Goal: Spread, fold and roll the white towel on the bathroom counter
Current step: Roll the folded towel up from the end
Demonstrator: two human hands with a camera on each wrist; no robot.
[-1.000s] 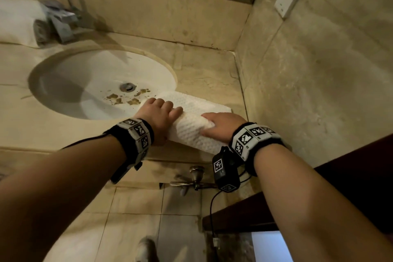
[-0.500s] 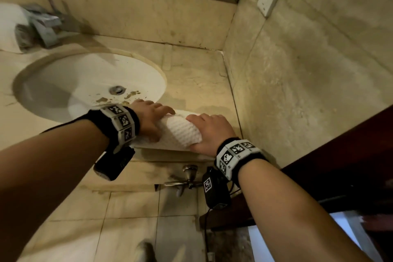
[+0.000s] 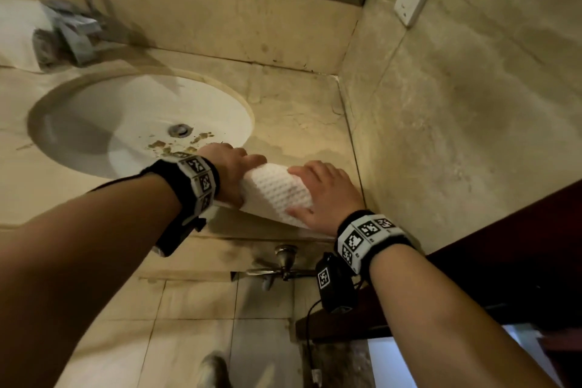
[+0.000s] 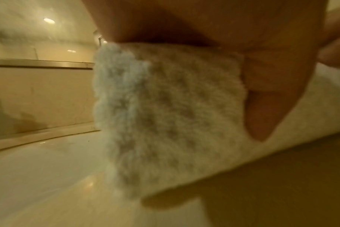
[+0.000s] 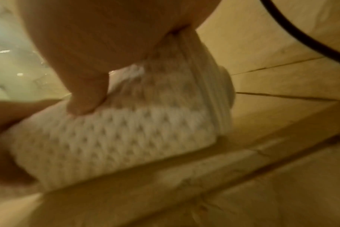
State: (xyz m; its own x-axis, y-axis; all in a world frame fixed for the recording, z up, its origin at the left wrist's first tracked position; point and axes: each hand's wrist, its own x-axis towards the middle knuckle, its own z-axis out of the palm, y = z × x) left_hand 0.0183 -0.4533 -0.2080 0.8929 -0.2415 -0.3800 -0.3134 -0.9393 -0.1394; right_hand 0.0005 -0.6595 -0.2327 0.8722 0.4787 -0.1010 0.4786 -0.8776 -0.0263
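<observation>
Gripping: left hand (image 3: 231, 173) and right hand (image 3: 324, 195) each curl around one end of the white towel (image 3: 274, 190).
Towel place: rolled, near the front edge of the table (image 3: 299, 123), between sink (image 3: 94, 123) and side wall (image 3: 456, 104).
Towel axis: long axis runs left to right, right end angled slightly toward the front edge.
Thumbs: right thumb (image 5: 87, 95) presses the near face; left thumb (image 4: 266, 107) likewise.
</observation>
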